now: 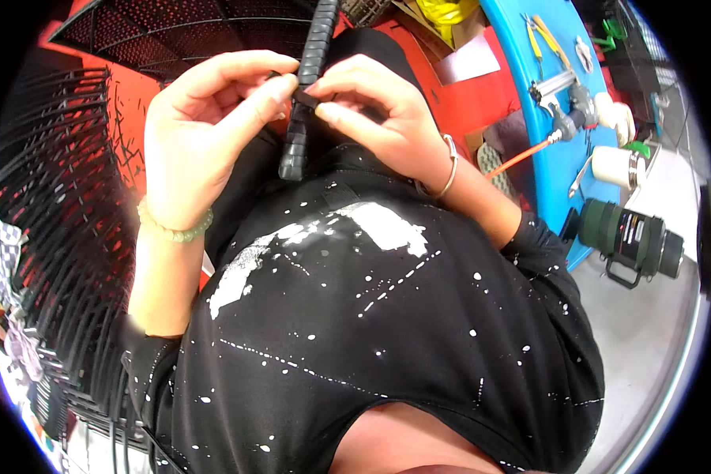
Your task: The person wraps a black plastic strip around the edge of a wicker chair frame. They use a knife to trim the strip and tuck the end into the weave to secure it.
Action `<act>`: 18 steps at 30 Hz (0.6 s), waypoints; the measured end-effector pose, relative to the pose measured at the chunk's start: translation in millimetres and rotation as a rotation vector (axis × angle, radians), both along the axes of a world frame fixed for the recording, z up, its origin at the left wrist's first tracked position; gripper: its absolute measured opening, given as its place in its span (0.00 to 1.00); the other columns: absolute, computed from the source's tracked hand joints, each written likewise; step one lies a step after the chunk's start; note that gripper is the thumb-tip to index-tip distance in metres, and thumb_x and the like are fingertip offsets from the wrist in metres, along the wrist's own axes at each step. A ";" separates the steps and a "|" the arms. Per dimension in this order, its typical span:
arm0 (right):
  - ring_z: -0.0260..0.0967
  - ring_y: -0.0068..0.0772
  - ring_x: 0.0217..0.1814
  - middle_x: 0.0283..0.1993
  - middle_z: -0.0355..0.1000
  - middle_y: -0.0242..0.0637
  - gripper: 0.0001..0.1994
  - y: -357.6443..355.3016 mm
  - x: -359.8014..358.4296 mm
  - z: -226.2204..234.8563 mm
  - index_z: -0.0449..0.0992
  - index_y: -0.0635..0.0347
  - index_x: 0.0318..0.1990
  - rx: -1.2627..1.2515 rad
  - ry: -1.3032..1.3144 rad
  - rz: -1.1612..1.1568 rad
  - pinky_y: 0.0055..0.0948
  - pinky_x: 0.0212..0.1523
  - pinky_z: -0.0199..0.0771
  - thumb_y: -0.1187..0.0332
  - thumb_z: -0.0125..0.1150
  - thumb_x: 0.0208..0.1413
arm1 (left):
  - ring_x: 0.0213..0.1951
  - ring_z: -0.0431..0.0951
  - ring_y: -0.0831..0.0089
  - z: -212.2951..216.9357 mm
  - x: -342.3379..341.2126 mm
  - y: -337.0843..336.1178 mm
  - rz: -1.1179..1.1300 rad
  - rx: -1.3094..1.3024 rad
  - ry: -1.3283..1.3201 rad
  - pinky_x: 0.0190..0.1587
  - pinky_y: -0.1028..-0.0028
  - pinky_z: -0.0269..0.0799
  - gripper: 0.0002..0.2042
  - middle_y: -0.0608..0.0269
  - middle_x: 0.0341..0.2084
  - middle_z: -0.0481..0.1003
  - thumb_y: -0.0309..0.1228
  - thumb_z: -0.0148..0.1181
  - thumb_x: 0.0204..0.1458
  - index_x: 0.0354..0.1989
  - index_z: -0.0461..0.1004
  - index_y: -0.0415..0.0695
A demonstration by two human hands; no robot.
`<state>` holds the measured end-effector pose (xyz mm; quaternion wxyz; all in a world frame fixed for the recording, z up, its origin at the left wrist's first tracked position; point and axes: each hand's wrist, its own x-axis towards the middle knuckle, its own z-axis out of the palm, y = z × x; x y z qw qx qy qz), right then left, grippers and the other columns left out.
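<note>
A black rod with a ridged, spirally wrapped surface (293, 150) stands out in front of my lap, its near end close to my shirt. My left hand (205, 126) is beside it on the left, thumb and forefinger pinched at a small dark strip. On the right, my right hand (375, 110) pinches a short black strip (305, 98) that lies across the rod. Both hands touch or nearly touch the rod there. Whether the two dark bits are one strip is hidden by the fingers.
Many thin black rods (63, 237) are stacked at my left. A black mesh basket (189, 35) is beyond my hands. The blue table (521, 47) at right holds yellow-handled pliers (549, 39), a metal tool with an orange hose (521, 158), a white jar (615, 167) and a green lens-shaped object (628, 237).
</note>
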<state>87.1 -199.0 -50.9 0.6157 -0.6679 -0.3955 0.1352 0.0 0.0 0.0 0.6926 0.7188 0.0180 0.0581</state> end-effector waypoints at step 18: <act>0.75 0.45 0.39 0.35 0.75 0.45 0.08 17.3 48.6 -15.2 0.79 0.62 0.33 0.350 -0.287 -0.175 0.43 0.43 0.74 0.66 0.64 0.53 | 0.13 0.51 0.92 12.2 11.7 9.5 -0.104 0.167 0.671 0.16 0.85 0.42 0.18 0.82 0.12 0.60 0.41 0.55 0.63 0.22 0.72 0.47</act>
